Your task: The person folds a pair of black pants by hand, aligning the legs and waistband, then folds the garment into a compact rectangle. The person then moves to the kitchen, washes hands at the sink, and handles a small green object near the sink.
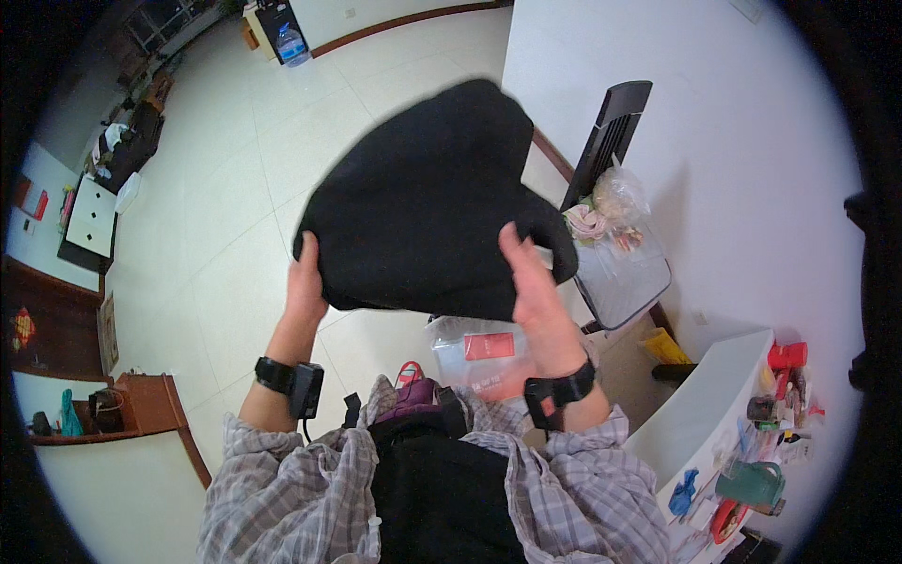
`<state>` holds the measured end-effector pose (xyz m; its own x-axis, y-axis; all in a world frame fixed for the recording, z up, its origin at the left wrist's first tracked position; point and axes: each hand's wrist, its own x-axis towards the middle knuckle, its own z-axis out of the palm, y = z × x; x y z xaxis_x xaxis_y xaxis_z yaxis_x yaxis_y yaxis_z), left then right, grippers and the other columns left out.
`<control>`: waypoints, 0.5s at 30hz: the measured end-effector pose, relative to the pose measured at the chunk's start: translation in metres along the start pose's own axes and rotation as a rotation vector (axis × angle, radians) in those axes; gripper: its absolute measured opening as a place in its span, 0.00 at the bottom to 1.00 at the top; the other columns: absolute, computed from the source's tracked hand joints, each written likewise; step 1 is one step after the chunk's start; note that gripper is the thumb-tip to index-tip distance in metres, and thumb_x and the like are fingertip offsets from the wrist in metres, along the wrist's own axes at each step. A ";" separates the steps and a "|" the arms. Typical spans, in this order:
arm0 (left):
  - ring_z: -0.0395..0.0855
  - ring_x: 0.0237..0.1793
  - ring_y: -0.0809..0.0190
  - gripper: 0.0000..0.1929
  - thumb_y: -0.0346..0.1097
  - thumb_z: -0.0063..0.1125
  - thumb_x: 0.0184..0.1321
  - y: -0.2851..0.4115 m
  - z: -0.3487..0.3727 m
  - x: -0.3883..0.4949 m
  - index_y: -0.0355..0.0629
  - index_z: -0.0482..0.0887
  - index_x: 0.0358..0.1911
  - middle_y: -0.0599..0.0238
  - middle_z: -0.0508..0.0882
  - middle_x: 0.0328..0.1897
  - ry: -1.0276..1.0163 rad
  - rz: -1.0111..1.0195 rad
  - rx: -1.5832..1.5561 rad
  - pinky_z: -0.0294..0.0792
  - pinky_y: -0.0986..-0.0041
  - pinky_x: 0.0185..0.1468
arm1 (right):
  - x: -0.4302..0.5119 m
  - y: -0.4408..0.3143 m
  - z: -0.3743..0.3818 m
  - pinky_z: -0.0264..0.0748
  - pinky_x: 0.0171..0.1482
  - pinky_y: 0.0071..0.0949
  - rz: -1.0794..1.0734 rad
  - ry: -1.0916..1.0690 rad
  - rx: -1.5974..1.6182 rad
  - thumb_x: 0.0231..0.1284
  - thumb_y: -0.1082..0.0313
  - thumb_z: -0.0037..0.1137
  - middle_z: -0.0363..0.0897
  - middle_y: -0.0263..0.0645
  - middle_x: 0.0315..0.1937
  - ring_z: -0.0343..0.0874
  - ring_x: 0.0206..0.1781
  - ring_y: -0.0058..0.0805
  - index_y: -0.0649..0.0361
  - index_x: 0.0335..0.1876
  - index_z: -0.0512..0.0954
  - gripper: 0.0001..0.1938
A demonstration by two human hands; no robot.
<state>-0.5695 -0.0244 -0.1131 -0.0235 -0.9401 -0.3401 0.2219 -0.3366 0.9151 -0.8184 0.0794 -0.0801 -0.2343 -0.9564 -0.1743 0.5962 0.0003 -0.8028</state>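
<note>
A black piece of folded cloth, perhaps a garment, hangs in the air before me, spread between both hands. My left hand grips its lower left edge, thumb on the near face. On the lower right, my right hand holds the cloth with the thumb pointing up; a loose fold curls outward beyond it. The fingers of both hands are mostly hidden behind the fabric. Below the cloth sits a clear plastic bag bearing red print, with a red card-like piece on it.
To the right, a black-backed chair bears a plastic bag and a pink cloth. A white table at lower right carries a green pitcher and clutter. Far off, a water bottle stands on the tiled floor.
</note>
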 end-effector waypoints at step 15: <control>0.69 0.57 0.57 0.27 0.49 0.42 0.63 -0.079 -0.060 0.013 0.32 0.63 0.57 0.54 0.70 0.58 -0.241 -0.194 -0.305 0.63 0.68 0.59 | 0.025 0.102 -0.046 0.68 0.55 0.26 0.243 -0.031 0.202 0.60 0.62 0.52 0.73 0.35 0.49 0.72 0.51 0.27 0.62 0.52 0.69 0.18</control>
<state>-0.5291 -0.0068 -0.2032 -0.3123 -0.8588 -0.4061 0.4677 -0.5111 0.7212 -0.7983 0.0692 -0.1922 -0.0448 -0.9440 -0.3268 0.7730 0.1745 -0.6099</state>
